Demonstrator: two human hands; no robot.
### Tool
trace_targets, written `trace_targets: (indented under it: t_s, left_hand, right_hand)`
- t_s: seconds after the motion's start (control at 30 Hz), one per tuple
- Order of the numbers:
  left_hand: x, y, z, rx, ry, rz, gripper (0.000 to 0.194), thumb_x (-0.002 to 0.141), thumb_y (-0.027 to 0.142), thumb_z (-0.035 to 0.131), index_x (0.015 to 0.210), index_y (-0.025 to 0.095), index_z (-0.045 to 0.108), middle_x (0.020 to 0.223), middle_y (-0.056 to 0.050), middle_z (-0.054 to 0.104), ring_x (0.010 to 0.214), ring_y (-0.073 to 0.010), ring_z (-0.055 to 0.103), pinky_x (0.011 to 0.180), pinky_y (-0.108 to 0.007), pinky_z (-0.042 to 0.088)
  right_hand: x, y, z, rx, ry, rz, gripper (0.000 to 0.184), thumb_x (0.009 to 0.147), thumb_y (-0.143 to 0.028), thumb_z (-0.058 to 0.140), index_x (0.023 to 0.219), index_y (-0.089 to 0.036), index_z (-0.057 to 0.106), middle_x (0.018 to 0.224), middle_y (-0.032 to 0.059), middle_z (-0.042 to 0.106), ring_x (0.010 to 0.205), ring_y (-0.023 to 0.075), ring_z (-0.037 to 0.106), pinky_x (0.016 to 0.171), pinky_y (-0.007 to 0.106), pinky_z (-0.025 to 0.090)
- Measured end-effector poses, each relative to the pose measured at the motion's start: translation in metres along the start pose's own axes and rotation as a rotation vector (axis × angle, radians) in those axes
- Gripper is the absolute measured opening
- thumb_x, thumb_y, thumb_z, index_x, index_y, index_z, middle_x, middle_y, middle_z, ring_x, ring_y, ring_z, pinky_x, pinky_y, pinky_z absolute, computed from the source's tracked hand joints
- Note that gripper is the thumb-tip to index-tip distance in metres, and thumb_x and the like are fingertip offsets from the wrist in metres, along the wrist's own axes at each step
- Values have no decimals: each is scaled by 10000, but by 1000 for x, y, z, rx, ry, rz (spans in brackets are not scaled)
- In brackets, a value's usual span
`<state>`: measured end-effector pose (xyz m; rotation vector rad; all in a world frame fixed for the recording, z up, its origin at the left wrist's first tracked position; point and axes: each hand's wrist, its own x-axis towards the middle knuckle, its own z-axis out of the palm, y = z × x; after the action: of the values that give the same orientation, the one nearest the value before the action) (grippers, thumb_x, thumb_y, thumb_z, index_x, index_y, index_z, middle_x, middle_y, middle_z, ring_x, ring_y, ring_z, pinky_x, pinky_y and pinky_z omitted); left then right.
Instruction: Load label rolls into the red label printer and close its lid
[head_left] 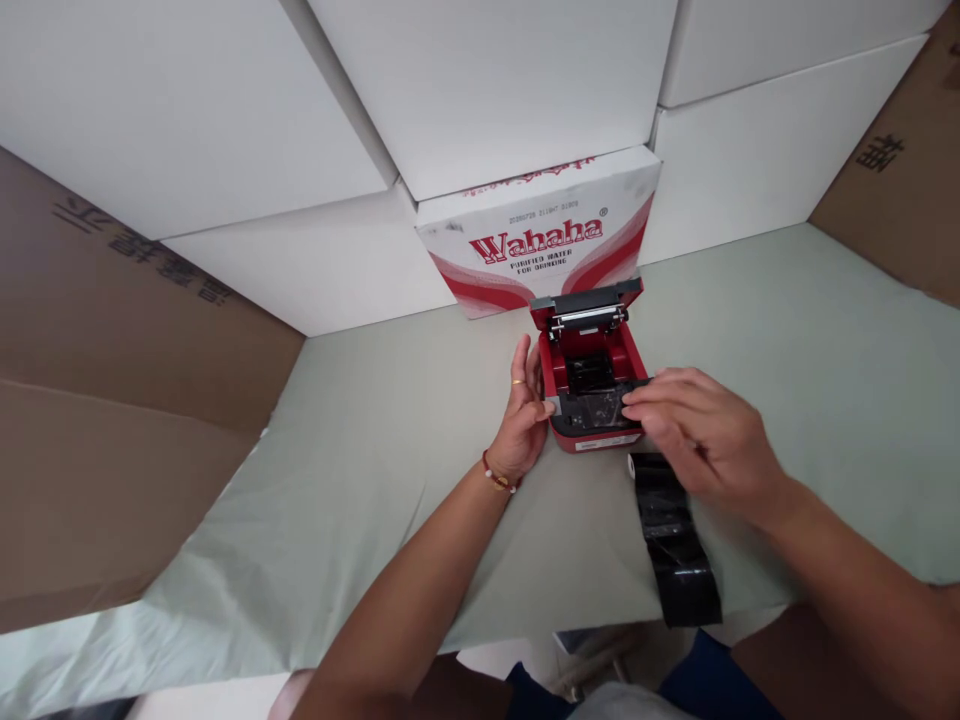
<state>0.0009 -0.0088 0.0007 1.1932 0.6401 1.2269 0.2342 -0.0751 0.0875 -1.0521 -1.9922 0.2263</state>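
Note:
A small red and black label printer stands on the cloth with its lid raised. Black film lies inside its bay, and a shiny dark piece stretches over the front edge. My left hand grips the printer's left side, thumb on the front corner and fingers along the wall. With fingertips pinched together, my right hand holds the shiny black film at the front right corner. Below that hand, a roll of black ribbon on a white core lies partly unrolled toward the table's near edge.
A Wahaha water carton stands right behind the printer. White boxes are stacked behind it like a wall. Brown cardboard closes off the left, with more cardboard at the right. Pale green cloth covers the table.

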Motion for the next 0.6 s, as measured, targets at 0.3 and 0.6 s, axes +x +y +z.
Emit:
trace_targets:
  t_s: [0.3,0.6]
  left_hand:
    - [6,-7,0,-71,188,-76,676,917,515,759,1520,357,499,1734,-70,435,1651,-279,367,1342,-505,332]
    - [11,-12,1,-68,235,-70,710,870,578,802,1458,301,517,1679,-104,482,1612,-299,408,1327,-499,335]
  right_hand:
    - [110,14,23,-515,-596,213,204,922,-221,636,930,-277,832,893,88,832,793,264,749,706,369,530]
    - [122,5,48,-657,-715,297,140,837,-171,705,905,-223,816,896,172,822,803,338,777,670,414,559]
